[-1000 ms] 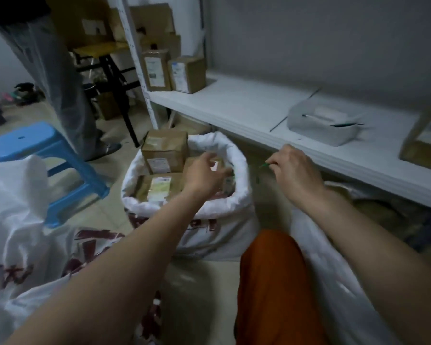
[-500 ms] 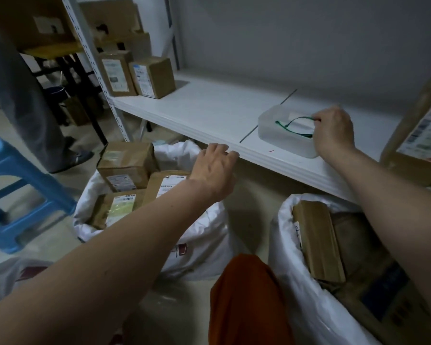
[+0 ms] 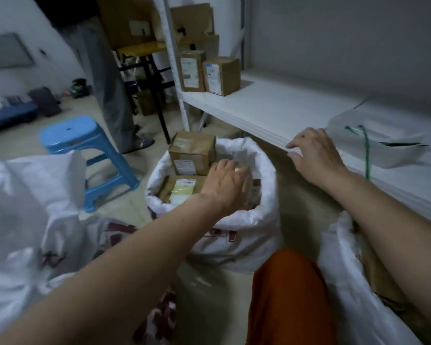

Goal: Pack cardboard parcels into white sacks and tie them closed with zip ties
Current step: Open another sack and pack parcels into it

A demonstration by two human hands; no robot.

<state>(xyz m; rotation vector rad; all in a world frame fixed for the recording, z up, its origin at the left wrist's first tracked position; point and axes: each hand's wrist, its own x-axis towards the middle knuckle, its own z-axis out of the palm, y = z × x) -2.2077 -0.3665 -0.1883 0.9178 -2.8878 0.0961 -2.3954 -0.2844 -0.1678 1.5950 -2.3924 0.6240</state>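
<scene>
While a blue stool (image 3: 85, 143) is seen at the far left, the left hand (image 3: 224, 188) is laid loosely open on cardboard parcels (image 3: 192, 153) inside the white sack (image 3: 246, 227), and the right hand (image 3: 316, 158), fingers spread and empty, is held at the shelf's (image 3: 271, 113) front edge beside a green zip tie (image 3: 366, 153).

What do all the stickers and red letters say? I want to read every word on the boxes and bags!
None can be read.
Labels on the two shelf boxes: too small and blurred.
Labels on the parcels in the open sack: blurred.
Red print on that sack's front: partly hidden in folds, unreadable.
Red print on the left sack: smeared by blur.
</scene>
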